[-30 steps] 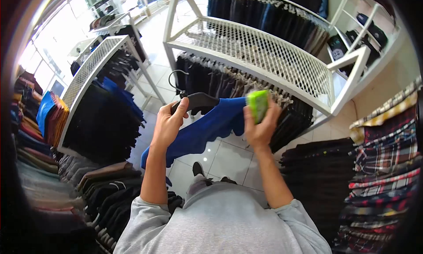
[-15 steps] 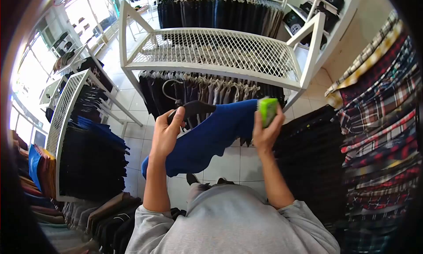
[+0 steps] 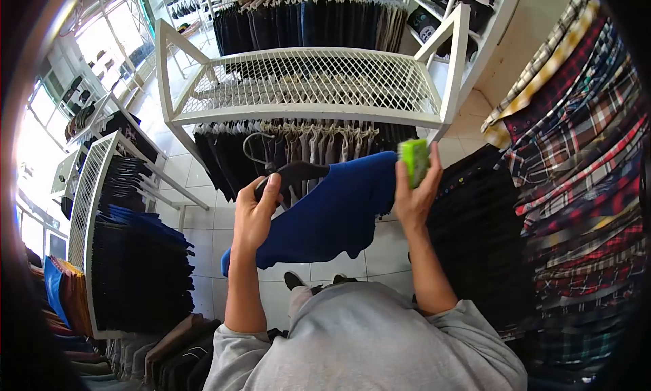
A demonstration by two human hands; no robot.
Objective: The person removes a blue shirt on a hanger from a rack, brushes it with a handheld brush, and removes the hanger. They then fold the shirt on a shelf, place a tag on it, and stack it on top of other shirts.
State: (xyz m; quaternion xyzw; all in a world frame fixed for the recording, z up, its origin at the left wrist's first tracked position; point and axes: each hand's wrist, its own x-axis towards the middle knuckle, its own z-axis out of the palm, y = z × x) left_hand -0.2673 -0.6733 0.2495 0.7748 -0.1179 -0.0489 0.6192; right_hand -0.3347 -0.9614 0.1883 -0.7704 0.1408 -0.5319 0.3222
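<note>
A blue garment (image 3: pixel 325 211) hangs sideways from a black hanger (image 3: pixel 302 172) in front of my body. My left hand (image 3: pixel 254 211) is closed round the hanger near its curved metal hook (image 3: pixel 254 150), with the thumb on top. In my right hand (image 3: pixel 419 194) is a bright green brush (image 3: pixel 412 162), its pale bristle side turned toward the left. The brush is right at the far right end of the blue garment. The garment's lower edge hangs loose in folds above the floor.
A white mesh-topped rack (image 3: pixel 312 86) with trousers (image 3: pixel 305 147) hung below stands ahead. Plaid shirts (image 3: pixel 583 181) line the right, beside dark hanging clothes (image 3: pixel 468 248). Dark and blue clothes (image 3: pixel 139 255) hang from a mesh rack on the left. White tiles (image 3: pixel 390 248) cover the floor.
The view has turned slightly, so the racks sit further left. The garment's loose lower edge has swung to the right. Both hands keep their holds, and the brush stays by the garment's end.
</note>
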